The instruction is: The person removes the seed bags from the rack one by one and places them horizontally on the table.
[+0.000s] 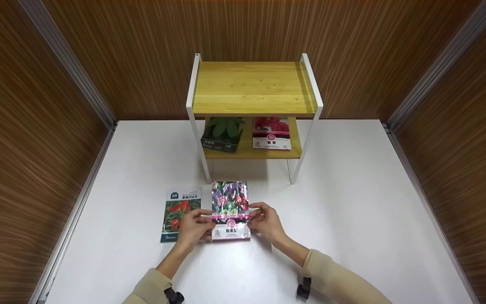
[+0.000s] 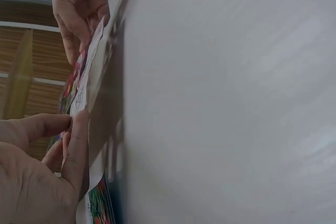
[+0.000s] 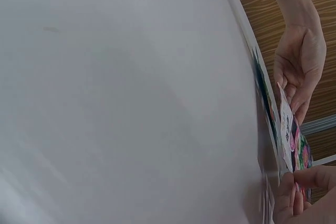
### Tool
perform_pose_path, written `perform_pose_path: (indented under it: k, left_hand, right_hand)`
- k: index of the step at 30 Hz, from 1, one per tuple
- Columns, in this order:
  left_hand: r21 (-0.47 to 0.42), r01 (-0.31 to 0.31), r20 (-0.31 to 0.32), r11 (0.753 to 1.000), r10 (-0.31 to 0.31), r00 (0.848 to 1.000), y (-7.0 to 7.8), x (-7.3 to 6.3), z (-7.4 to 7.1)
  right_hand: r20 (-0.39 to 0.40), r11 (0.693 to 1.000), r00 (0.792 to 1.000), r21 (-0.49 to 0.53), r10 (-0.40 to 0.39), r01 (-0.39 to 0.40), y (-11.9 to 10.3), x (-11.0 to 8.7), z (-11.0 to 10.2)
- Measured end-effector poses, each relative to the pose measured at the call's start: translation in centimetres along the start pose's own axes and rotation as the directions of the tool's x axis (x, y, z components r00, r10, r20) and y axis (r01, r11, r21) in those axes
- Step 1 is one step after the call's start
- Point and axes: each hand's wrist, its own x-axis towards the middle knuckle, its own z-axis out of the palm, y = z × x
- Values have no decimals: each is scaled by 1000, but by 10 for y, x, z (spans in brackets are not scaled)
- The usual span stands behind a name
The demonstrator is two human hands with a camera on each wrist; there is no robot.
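Between my two hands is a flower seed packet (image 1: 230,211) with a pink-banded white lower part, lifted a little off the white table. My left hand (image 1: 194,228) pinches its left edge between thumb and fingers. On the opposite edge my right hand (image 1: 267,222) pinches it the same way. In the left wrist view the packet (image 2: 79,95) is seen nearly edge-on, above its shadow. A second seed packet (image 1: 183,204), with red flowers and a dark green bottom band, lies on the table, partly covered by my left hand.
Behind the hands stands a small two-tier shelf (image 1: 255,86) with white side frames. Its lower board carries a dark green leaf packet (image 1: 222,133) on the left and a pink-flower packet (image 1: 271,134) on the right. Wood-grain panels (image 1: 458,147) enclose the white table (image 1: 373,211).
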Motion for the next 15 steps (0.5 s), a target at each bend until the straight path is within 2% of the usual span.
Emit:
perform_pose_path:
  k: [6,15]
  left_hand:
    - [30,-6,-16,1000,7,1000,-2,1,-2]
    - [137,-28,-72,990,38,997,-2,3,-5]
  right_hand:
    - [-15,999,1000,-41,-21,20,5,2,5]
    - [29,1000,1000,-5,-2,2,9,9,11]
